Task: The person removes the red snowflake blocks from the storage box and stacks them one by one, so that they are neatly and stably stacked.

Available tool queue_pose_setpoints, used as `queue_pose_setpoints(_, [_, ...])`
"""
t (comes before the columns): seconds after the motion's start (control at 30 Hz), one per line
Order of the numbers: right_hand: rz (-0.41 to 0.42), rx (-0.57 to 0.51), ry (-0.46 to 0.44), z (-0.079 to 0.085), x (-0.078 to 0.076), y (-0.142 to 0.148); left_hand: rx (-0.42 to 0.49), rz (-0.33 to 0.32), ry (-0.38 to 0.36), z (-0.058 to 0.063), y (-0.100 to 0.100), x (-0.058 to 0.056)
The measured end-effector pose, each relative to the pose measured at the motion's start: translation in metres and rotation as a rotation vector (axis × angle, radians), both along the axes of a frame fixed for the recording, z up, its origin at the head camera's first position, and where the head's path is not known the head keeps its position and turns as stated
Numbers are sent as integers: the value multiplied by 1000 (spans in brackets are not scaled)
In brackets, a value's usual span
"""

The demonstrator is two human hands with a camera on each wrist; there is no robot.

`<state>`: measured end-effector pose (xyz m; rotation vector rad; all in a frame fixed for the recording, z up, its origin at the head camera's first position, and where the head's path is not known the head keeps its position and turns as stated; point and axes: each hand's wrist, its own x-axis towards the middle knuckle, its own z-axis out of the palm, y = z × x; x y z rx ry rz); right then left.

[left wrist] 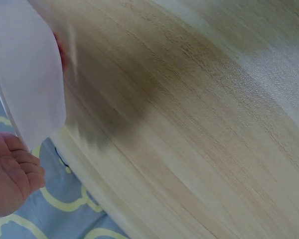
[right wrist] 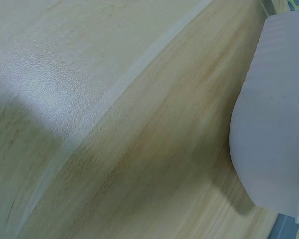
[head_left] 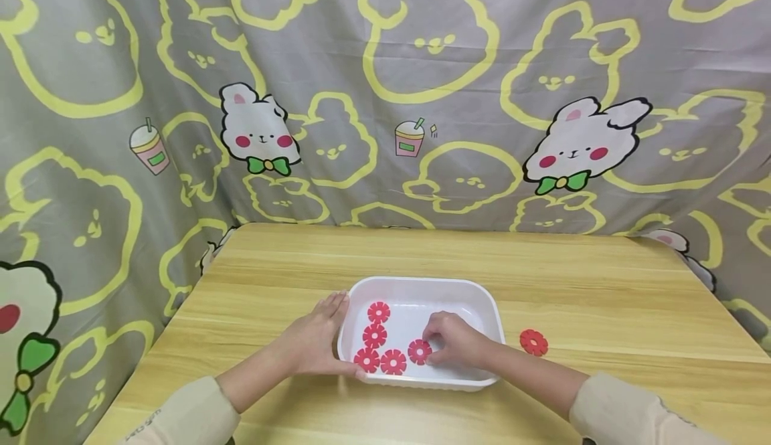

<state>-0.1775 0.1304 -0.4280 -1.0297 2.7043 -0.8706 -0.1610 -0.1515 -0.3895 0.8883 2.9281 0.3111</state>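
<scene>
A white rectangular tray (head_left: 421, 382) lies on the table. My left hand (head_left: 316, 338) holds its left end, thumb along the near rim and fingers at the far left corner. My right hand (head_left: 458, 341) reaches inside and pinches a red notched interlocking disc (head_left: 419, 351) near the tray floor. More red discs (head_left: 393, 362) line the tray's left side and near edge, touching or nearly touching. In the left wrist view a hand (left wrist: 12, 174) with bent fingers is beside the tray (left wrist: 30, 69). The right wrist view shows the tray's outer wall (right wrist: 274, 114), its contents hidden.
Another red disc (head_left: 533, 342) lies on the wooden table (head_left: 614, 311) to the right of the tray. A grey curtain (head_left: 385, 97) with yellow outlines and rabbit prints hangs behind the table and along its sides.
</scene>
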Motion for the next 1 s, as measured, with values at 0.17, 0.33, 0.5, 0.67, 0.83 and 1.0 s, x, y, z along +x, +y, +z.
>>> queue_pose_setpoints(0.17, [13, -1, 17, 1, 0, 0, -4, 1, -5, 1, 0, 0])
queue_pose_setpoints(0.33, [11, 8, 21, 3, 1, 2, -9, -1, -3, 1, 1, 1])
queue_pose_setpoints(0.5, [13, 27, 41, 8, -1, 7, -15, 6, -4, 1, 2, 2])
queue_pose_setpoints(0.67, [7, 52, 37, 14, -1, 13, -15, 7, -2, 1, 2, 2])
queue_pose_setpoints(0.83, [4, 75, 18, 20, 0, 20, -11, 11, 1, 0, 2, 3])
queue_pose_setpoints(1.0, [17, 80, 16, 25, 1, 27, -10, 11, 10, 0, 2, 3])
